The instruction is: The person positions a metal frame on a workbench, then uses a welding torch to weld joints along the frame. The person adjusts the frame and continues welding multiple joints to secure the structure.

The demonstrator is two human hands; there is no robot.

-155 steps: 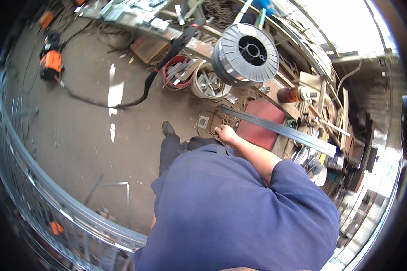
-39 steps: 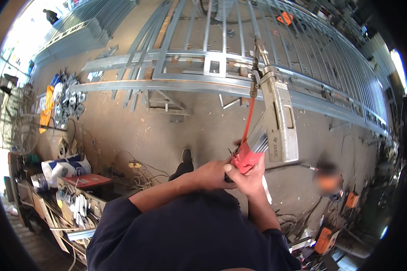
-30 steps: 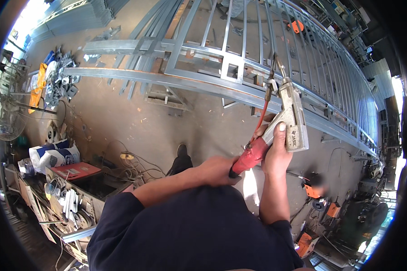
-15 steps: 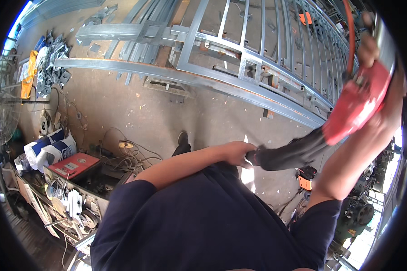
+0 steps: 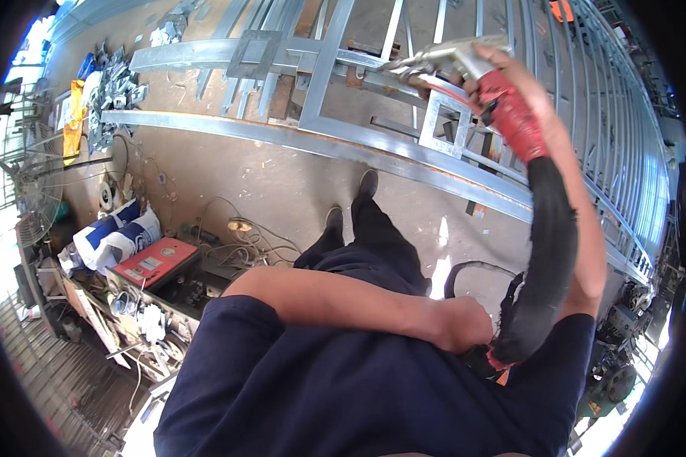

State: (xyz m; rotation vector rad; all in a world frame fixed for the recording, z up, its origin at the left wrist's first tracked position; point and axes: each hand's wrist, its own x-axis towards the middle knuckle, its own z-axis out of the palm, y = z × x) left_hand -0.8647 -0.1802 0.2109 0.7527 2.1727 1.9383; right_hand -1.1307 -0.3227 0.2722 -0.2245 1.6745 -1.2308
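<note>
While the left hand (image 5: 465, 324) closes its grip on the thick black hose (image 5: 545, 251) close against the body, the right hand (image 5: 511, 80) is raised farther out, gripping the red-handled welding torch (image 5: 476, 84) above the grey steel gate frame (image 5: 343, 145) on the floor.

Our right hand (image 5: 503, 84) is raised high and closed in a grip; our left hand (image 5: 465, 326) is fisted at the waist.

Navy short-sleeved shirt, dark shoes (image 5: 367, 183)
</note>
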